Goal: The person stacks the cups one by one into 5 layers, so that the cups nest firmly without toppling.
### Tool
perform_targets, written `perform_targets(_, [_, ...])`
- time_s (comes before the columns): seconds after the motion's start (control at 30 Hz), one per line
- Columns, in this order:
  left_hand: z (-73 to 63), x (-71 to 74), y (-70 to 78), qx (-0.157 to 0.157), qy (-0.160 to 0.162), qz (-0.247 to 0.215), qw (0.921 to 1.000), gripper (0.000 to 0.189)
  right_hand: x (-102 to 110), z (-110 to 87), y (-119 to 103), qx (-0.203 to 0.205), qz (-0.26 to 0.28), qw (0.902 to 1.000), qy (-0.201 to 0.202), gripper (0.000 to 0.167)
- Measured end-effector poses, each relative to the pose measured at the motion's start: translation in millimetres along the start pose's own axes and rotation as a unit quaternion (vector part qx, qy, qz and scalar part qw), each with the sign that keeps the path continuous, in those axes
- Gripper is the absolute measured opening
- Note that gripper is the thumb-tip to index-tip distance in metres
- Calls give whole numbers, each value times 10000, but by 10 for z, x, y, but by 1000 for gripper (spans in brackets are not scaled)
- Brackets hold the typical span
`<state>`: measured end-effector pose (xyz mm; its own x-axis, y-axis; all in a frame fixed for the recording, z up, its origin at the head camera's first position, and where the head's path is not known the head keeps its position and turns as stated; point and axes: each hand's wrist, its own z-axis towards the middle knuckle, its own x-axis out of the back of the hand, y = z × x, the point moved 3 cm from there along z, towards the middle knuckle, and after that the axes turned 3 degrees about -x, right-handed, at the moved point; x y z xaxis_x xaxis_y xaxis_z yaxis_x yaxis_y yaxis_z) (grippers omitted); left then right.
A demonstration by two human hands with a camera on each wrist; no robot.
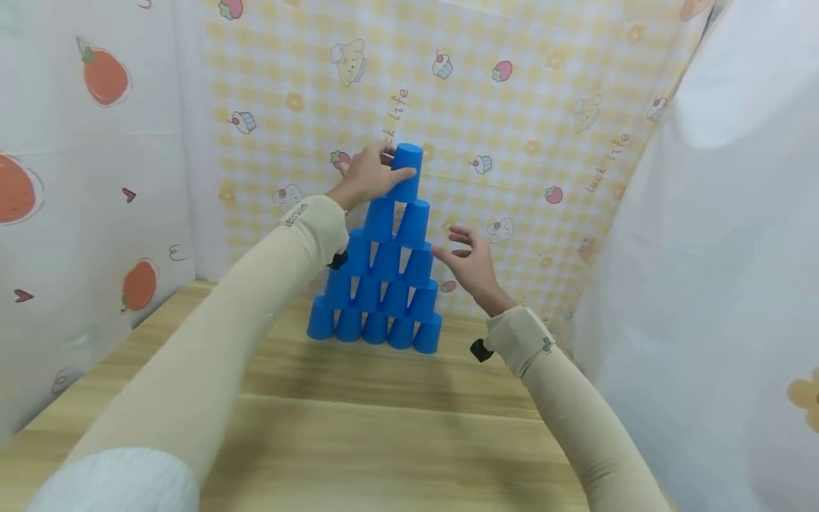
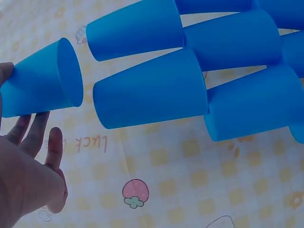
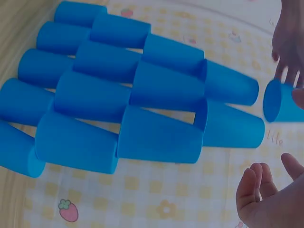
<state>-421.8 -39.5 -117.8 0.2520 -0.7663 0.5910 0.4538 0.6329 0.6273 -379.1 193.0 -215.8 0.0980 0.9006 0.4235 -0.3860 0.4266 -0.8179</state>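
Observation:
A pyramid of upside-down blue cups (image 1: 384, 284) stands on the wooden table (image 1: 384, 427) against the back cloth. My left hand (image 1: 371, 174) grips the top blue cup (image 1: 407, 171) at the peak. In the left wrist view the top blue cup (image 2: 42, 80) sits between thumb and fingers of my left hand (image 2: 28, 161), with a thin gap to the two cups below (image 2: 147, 85). My right hand (image 1: 467, 259) hovers open beside the pyramid's right slope, touching nothing. The right wrist view shows the pyramid (image 3: 128, 104), my right hand (image 3: 266, 199) and the top cup (image 3: 280, 102).
A yellow checked cloth (image 1: 525, 107) hangs right behind the cups. White fruit-print cloth (image 1: 83, 178) walls the left side and plain white cloth (image 1: 716, 284) the right. Bare table top stretches in front of the pyramid.

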Motion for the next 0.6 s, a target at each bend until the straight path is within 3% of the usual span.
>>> perform_targets(0.2, [77, -55, -142, 179, -112, -171, 9996, 73, -133, -131, -1, 34, 24, 9991, -430, 59])
perform_targets(0.3, [105, -105, -192, 198, -187, -313, 9991, 74, -144, -152, 38, 16, -8, 9988, -493, 60])
perform_targets(0.6, [136, -164, -268, 109, -490, -116, 9987, 76, -157, -163, 171, 35, 19, 9980, -623, 66])
